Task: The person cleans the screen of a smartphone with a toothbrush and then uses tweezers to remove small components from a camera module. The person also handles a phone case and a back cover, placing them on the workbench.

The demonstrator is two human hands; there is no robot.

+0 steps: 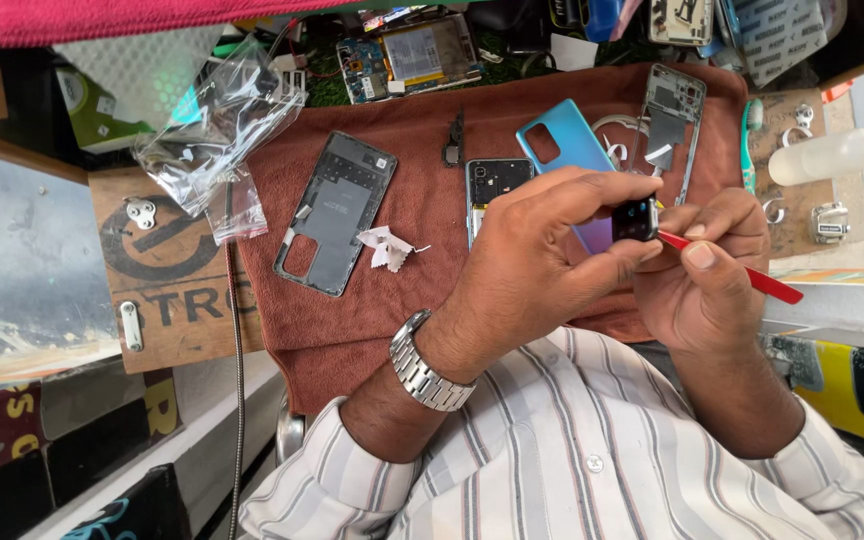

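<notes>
My left fingers (592, 205) pinch small black camera module (635, 219) above brown cloth (422, 200); right fingers (697, 250) clamp red pry tool (752, 278), tip at module edge. Risk: tip slips, gouges lens; loose pinch drops module onto blue back cover (564, 145).

A crumpled clear plastic bag (214, 125) lies at the upper left corner of the brown cloth (422, 200). Left of the cloth sits a brown cardboard sign (167, 290) with black lettering. Beyond the bag stands a green-and-white box (92, 105).
</notes>
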